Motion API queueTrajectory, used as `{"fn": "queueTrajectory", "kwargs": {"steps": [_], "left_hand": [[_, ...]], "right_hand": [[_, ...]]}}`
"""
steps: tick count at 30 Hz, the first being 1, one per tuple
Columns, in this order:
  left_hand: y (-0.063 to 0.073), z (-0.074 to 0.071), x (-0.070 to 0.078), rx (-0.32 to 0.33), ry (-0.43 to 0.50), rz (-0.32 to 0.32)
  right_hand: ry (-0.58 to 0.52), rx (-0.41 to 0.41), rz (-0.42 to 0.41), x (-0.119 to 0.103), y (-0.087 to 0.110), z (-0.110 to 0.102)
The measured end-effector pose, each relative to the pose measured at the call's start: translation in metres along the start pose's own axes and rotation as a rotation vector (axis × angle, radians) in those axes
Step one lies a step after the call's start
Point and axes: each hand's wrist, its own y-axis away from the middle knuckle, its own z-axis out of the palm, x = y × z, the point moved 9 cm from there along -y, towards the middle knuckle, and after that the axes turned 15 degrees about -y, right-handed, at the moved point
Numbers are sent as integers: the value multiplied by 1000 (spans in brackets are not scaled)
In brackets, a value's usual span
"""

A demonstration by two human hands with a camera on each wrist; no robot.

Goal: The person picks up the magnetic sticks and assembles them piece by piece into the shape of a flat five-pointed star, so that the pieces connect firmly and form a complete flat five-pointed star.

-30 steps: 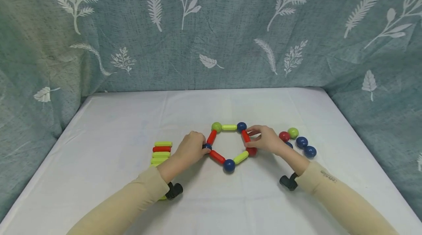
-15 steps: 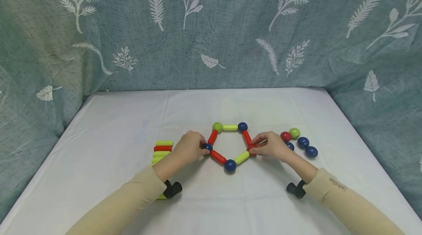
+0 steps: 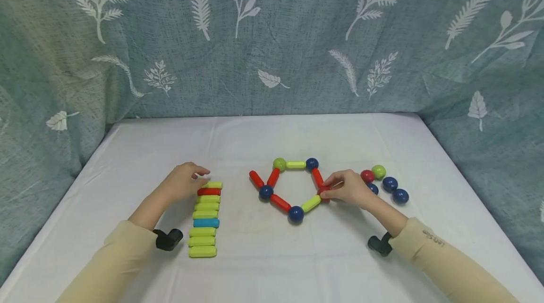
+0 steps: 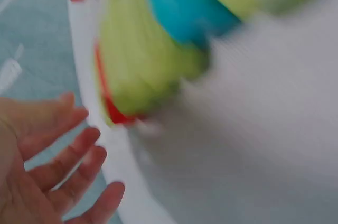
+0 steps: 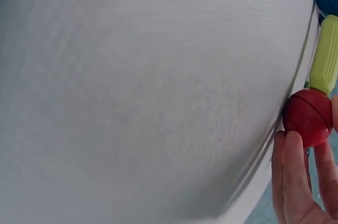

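Note:
A ring of coloured rods and balls lies on the white table. My right hand (image 3: 346, 187) pinches the red ball (image 5: 308, 117) at the ring's right corner, between a red rod (image 3: 317, 178) and a yellow-green rod (image 3: 311, 203). From the left blue ball (image 3: 266, 192) an extra red rod (image 3: 256, 180) sticks outward, up and left. My left hand (image 3: 180, 182) hovers at the far end of a column of rods, by the top yellow-green rod (image 3: 214, 185) and a red rod (image 3: 208, 191). Its fingers (image 4: 84, 145) are loosely spread and hold nothing in the left wrist view.
The column, mostly yellow-green, includes a blue rod (image 3: 206, 223). Right of the right hand lie loose balls: a red ball (image 3: 367, 176), a green ball (image 3: 378, 171) and several blue ones (image 3: 400, 196). A leaf-patterned curtain (image 3: 272, 38) hangs behind the table.
My left hand has let go at the ring's left blue ball and moved left to the rod column, uncovering the outward red rod. The right hand shifted from the right red rod to the red ball.

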Motion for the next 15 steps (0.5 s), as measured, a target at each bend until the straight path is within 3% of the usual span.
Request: {"fn": "queueTrajectory", "kwargs": {"steps": [6, 15], "left_hand": [[4, 13, -11, -7, -2, 63], [-4, 14, -13, 6, 10, 46]], "right_hand": [[-17, -1, 21, 3, 0, 1], [-43, -2, 14, 3, 0, 0]]}}
